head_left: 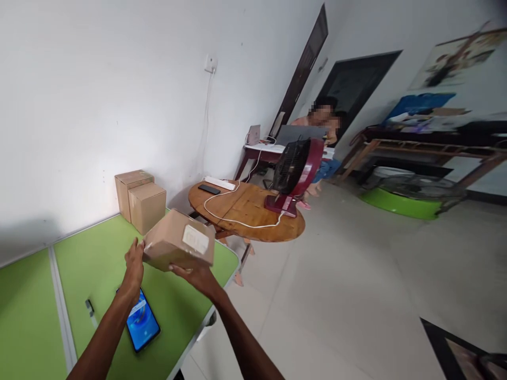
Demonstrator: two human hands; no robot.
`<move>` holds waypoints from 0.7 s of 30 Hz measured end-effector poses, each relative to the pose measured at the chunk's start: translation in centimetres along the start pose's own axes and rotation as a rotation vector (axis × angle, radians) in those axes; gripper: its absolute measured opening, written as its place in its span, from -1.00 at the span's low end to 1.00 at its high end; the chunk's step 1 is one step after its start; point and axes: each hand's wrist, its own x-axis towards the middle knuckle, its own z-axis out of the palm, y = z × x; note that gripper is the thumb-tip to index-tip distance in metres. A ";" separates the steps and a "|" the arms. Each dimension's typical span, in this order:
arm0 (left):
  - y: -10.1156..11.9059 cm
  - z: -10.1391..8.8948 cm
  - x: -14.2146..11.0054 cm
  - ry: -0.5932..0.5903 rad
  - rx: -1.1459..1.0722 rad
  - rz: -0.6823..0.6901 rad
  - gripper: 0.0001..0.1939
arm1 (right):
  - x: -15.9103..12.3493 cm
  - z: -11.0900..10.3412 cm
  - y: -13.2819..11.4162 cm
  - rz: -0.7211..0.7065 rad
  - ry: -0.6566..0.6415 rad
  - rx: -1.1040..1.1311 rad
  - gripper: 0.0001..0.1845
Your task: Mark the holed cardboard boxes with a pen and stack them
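Observation:
A brown cardboard box [170,235] with a pale label is held tilted above the green table [95,250]. My left hand [135,264] grips its left end. From below and the right, my right hand [196,277] supports the same box, its fingers partly hidden underneath. Below my left wrist lies a phone [143,322] with a lit blue screen, partly covered by the forearm. A pen [90,307] rests farther left on the tabletop. Two more cardboard boxes [148,206] stand together by the wall, just behind the held one.
Beyond the green table is a round wooden table [237,206] bearing a maroon fan [299,169], a white power strip [219,183], a dark remote-like object [209,189] and a trailing cable. A person [322,126] sits behind a laptop farther back. Tiled floor [336,290] extends to the right.

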 end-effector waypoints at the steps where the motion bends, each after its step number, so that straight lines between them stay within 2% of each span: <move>1: -0.3 0.4 1.3 -0.002 0.007 -0.003 -0.23 | 1.6 -1.1 -0.4 0.014 -0.030 -0.006 -0.52; 3: -0.8 0.9 3.6 -0.038 0.017 -0.015 -0.35 | 5.3 -2.9 -0.9 0.025 -0.091 -0.004 -0.36; 6: -1.6 1.4 6.2 -0.080 0.014 -0.054 -0.42 | 10.5 -3.9 -0.7 0.025 -0.180 0.010 -0.12; 8: -1.9 1.7 7.5 -0.092 0.003 -0.066 -0.41 | 13.2 -3.8 0.1 0.025 -0.218 0.015 -0.12; 11: -1.8 2.3 9.4 -0.117 -0.016 -0.036 -0.38 | 15.8 -3.0 1.7 0.032 -0.201 0.007 -0.24; 15: -1.5 3.2 11.8 -0.149 -0.013 0.033 -0.39 | 17.6 -2.5 3.4 0.059 -0.093 -0.031 -0.44; 17: -1.7 3.5 11.9 -0.140 0.009 0.033 -0.38 | 17.4 -2.6 3.7 0.088 -0.055 -0.057 -0.48; 19: -2.0 3.1 10.7 -0.113 0.038 0.012 -0.30 | 16.2 -2.6 3.7 0.129 -0.029 -0.086 -0.48; 21: -2.1 1.7 8.0 -0.077 0.055 -0.003 -0.16 | 14.1 -2.6 3.7 0.175 0.002 -0.117 -0.42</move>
